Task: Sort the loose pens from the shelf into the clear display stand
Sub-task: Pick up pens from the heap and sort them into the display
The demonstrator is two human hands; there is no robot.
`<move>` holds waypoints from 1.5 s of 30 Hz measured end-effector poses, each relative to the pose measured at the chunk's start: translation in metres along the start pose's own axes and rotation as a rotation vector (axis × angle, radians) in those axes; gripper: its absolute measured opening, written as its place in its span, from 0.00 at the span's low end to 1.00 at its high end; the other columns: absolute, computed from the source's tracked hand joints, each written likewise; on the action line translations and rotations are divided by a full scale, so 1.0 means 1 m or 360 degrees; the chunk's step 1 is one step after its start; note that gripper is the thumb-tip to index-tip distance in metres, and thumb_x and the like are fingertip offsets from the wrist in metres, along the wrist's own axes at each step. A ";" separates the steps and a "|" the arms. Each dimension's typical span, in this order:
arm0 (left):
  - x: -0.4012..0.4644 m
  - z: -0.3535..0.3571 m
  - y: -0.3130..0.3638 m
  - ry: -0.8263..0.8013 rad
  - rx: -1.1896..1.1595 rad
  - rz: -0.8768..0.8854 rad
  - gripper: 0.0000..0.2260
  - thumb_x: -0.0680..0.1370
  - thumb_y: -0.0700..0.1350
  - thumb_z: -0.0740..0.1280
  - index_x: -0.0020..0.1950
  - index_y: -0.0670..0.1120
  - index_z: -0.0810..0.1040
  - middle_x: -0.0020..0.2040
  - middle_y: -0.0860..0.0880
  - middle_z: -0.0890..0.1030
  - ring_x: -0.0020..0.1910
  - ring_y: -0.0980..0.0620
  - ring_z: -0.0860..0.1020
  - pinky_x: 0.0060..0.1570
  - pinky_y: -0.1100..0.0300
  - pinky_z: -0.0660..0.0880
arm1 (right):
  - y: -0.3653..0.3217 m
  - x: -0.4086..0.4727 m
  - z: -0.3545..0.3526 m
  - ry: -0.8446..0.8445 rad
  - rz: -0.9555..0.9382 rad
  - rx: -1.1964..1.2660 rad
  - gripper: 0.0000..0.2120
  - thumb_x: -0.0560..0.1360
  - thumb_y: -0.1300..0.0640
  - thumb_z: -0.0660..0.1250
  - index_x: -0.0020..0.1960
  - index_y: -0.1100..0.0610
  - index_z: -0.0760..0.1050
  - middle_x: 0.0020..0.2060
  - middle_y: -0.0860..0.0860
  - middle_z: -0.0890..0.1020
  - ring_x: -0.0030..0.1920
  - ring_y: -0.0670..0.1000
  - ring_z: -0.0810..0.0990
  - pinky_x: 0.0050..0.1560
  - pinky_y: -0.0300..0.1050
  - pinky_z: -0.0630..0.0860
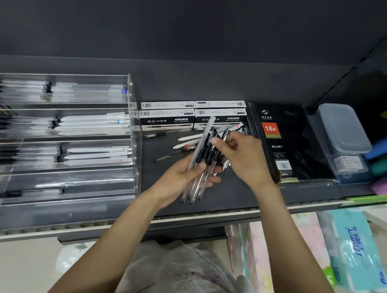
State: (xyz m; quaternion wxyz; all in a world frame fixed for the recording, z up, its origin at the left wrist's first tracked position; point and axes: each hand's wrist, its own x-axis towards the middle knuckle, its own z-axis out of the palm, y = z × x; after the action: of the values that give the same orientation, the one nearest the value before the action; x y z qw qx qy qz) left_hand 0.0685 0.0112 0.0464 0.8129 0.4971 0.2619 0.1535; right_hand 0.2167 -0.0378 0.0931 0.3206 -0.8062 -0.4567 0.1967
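Above the shelf (230, 198), left hand (178, 176) gripping pens (202, 152), right hand (242, 157) pinching one, notebook (286, 143) labelled "18K DIARY".

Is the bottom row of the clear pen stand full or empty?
Nearly empty. The bottom row of the clear display stand shows bare dark bottom, while upper rows hold pens.
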 end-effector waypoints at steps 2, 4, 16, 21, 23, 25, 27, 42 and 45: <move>-0.001 0.003 -0.002 0.0046 -0.0004 0.0027 0.10 0.82 0.40 0.57 0.62 0.46 0.71 0.49 0.50 0.85 0.47 0.50 0.83 0.47 0.61 0.79 | 0.003 0.000 0.003 0.0049 0.0002 0.0006 0.20 0.73 0.46 0.69 0.38 0.63 0.75 0.34 0.56 0.80 0.36 0.53 0.77 0.37 0.38 0.69; -0.002 0.006 -0.005 0.0085 -0.0047 0.0027 0.10 0.81 0.39 0.58 0.61 0.44 0.72 0.48 0.50 0.85 0.45 0.50 0.83 0.45 0.61 0.79 | 0.005 0.000 0.005 0.0090 -0.0012 0.0017 0.18 0.72 0.45 0.69 0.36 0.61 0.75 0.32 0.52 0.79 0.34 0.50 0.75 0.34 0.36 0.67; 0.003 0.013 0.007 0.0580 -0.1032 0.0292 0.11 0.81 0.37 0.57 0.60 0.41 0.75 0.43 0.49 0.84 0.42 0.56 0.82 0.45 0.65 0.79 | 0.011 -0.052 0.033 -0.0274 0.0316 0.0836 0.19 0.73 0.42 0.61 0.57 0.55 0.66 0.42 0.54 0.80 0.32 0.50 0.82 0.29 0.45 0.79; 0.001 0.019 0.009 0.0761 -0.1001 0.0390 0.11 0.81 0.40 0.57 0.60 0.45 0.74 0.42 0.50 0.84 0.43 0.55 0.81 0.44 0.63 0.79 | -0.002 -0.063 0.054 -0.0283 0.0183 0.0888 0.03 0.80 0.54 0.58 0.51 0.53 0.64 0.34 0.53 0.79 0.23 0.47 0.75 0.23 0.39 0.72; -0.005 0.023 0.007 0.0827 -0.0947 0.0334 0.13 0.81 0.43 0.58 0.65 0.47 0.72 0.43 0.50 0.83 0.40 0.54 0.81 0.34 0.61 0.79 | -0.005 -0.060 0.057 -0.0230 0.0112 0.0843 0.02 0.81 0.58 0.57 0.51 0.56 0.64 0.30 0.52 0.77 0.21 0.44 0.72 0.23 0.37 0.68; -0.010 0.027 0.005 0.0882 -0.0860 0.0273 0.14 0.81 0.46 0.58 0.67 0.51 0.71 0.43 0.50 0.81 0.32 0.55 0.79 0.19 0.64 0.71 | -0.009 -0.058 0.059 -0.0202 0.0056 0.0839 0.02 0.81 0.60 0.58 0.50 0.57 0.65 0.27 0.51 0.75 0.22 0.44 0.71 0.23 0.37 0.68; -0.014 0.029 0.005 0.0927 -0.0773 0.0253 0.12 0.82 0.46 0.56 0.63 0.53 0.73 0.42 0.51 0.79 0.26 0.58 0.74 0.15 0.67 0.64 | -0.012 -0.057 0.063 -0.0185 -0.0026 0.0826 0.03 0.80 0.61 0.59 0.48 0.57 0.65 0.25 0.50 0.74 0.22 0.45 0.72 0.25 0.35 0.68; -0.087 -0.023 0.005 0.1158 -0.0353 0.0291 0.13 0.80 0.51 0.57 0.60 0.47 0.73 0.49 0.53 0.81 0.39 0.59 0.79 0.34 0.66 0.75 | -0.066 -0.088 0.129 -0.0498 0.0066 0.1257 0.02 0.78 0.51 0.61 0.51 0.48 0.71 0.47 0.49 0.82 0.48 0.50 0.81 0.48 0.57 0.78; -0.105 -0.044 0.005 0.1109 -0.0379 0.0238 0.12 0.81 0.49 0.58 0.60 0.46 0.76 0.40 0.55 0.80 0.30 0.61 0.73 0.28 0.69 0.70 | -0.083 -0.096 0.149 -0.0385 0.0308 0.1515 0.06 0.75 0.52 0.66 0.48 0.53 0.74 0.44 0.56 0.82 0.41 0.53 0.81 0.41 0.51 0.77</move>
State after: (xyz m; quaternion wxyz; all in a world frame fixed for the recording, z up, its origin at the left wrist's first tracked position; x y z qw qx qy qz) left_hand -0.0424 -0.0076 0.0631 0.7137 0.3347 0.4661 0.4017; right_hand 0.0264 -0.0389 0.0468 0.5780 -0.5805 -0.2733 0.5042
